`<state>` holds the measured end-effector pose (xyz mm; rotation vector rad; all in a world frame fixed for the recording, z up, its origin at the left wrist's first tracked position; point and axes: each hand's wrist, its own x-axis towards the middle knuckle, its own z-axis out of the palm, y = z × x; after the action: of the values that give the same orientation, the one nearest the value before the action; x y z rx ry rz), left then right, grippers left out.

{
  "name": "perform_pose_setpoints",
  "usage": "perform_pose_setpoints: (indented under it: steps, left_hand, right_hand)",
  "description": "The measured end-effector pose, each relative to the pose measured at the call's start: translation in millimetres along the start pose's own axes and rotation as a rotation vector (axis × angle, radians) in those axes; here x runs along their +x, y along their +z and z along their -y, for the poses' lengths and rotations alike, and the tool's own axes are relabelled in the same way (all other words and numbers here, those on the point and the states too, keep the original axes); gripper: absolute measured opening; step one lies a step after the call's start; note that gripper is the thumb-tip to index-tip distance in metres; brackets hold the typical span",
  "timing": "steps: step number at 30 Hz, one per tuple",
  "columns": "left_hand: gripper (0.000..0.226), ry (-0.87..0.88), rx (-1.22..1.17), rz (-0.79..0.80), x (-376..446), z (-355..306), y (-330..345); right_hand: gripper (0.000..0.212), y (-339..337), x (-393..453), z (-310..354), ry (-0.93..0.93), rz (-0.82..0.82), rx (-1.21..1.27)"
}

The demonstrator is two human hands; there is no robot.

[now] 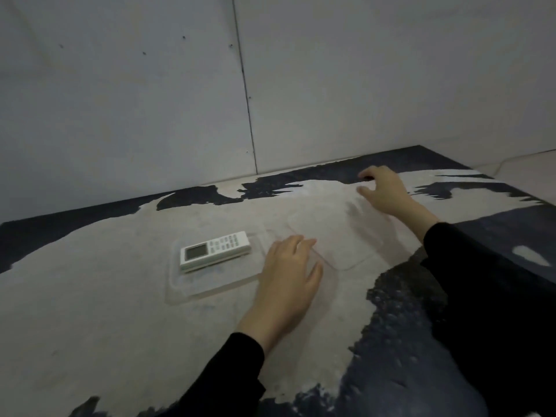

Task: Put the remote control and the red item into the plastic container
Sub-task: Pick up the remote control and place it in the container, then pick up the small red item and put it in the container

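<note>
So we're looking down at a surface covered in a pale beige and dark navy patterned cloth (105,296); we can't really tell if it's a desk or the floor under there. Just off the fingertips of our left hand (287,276) sits a shallow clear plastic container (210,291), and the white rectangular remote control with a small grey screen and rows of little buttons (215,250) is already lying inside it, screen end pointing away from that hand. There's tiny print on the buttons but it's way too blurry to read, and we can't spot any brand on it either.

The left hand is flat and spread, palm down, holding nothing, with its fingers resting where the container's near corner meets a flat clear plastic lid (337,242). That lid lies between our two hands, right beside the container.

Our right hand (383,192) is out past the far edge of the lid, fingers curled loosely downward like a claw near the cloth. It looks empty from here, though the fingertips are a bit smeared, so we can't tell if anything small is under them. We can't make out the red item.

Both arms are in black sleeves (469,266). Past the hands there's a plain grey panelled wall (150,100).
</note>
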<state>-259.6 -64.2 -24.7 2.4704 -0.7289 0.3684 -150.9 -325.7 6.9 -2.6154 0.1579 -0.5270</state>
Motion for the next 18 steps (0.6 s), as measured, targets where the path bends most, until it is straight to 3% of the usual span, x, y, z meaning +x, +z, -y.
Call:
perform_pose_setpoints:
  steps: [3, 6, 9, 13, 18]
  left_hand:
    - [0.046, 0.056, 0.210, -0.007, -6.0, -2.4, 11.3]
    - [0.041, 0.098, 0.276, 0.010, -5.1, 1.2, 14.1]
    - [0.036, 0.098, 0.276, 0.028, -5.9, 1.6, 13.7]
    - [0.030, 0.093, 0.222, 0.012, -5.5, 0.9, 12.4]
    - [0.030, 0.099, 0.224, 0.020, -5.9, 2.3, 13.6]
  right_hand:
    - [0.048, -4.5, 31.1, -41.6, 0.162, 0.000, -0.077]
    - [0.053, 3.9, 51.9, -58.5, 0.162, 0.065, -0.134]
    - [0.040, 11.0, 61.4, -64.5, 0.110, 0.102, -0.175]
    - [0.021, 17.1, 61.3, -62.8, 0.060, 0.034, -0.215]
    - [0.020, 16.8, 45.5, -54.3, 0.076, -0.002, -0.092]
